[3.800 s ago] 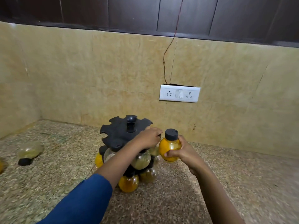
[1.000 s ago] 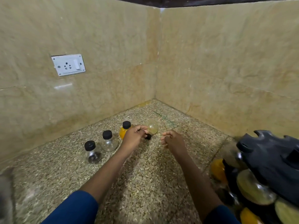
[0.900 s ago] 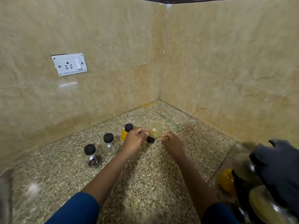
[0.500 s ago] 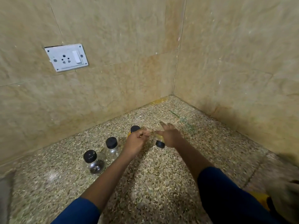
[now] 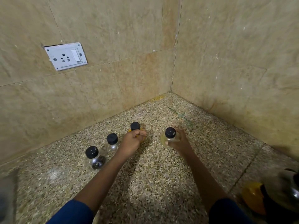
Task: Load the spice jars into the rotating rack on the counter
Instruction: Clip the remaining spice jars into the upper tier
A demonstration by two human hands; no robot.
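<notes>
My right hand [image 5: 182, 143] grips a pale yellow spice jar [image 5: 168, 137] with a black cap, held upright just above the speckled counter [image 5: 145, 183]. My left hand [image 5: 131, 142] has its fingers curled round a yellow-filled jar [image 5: 135, 126] that stands near the corner; the hand hides most of that jar's body. Left of it stand a clear jar [image 5: 112, 141] and a jar with dark contents [image 5: 95, 159], both black-capped. The rotating rack [image 5: 281, 196] shows only as a blurred dark edge with loaded jars at the bottom right.
Two tiled walls meet in a corner behind the jars. A white socket plate [image 5: 66, 56] sits on the left wall. A blurred grey object [image 5: 6, 196] lies at the left edge.
The pale jar passed from my left hand to my right and now stands upright in it. My left hand moved onto the yellow jar. The view turned left, away from the rack.
</notes>
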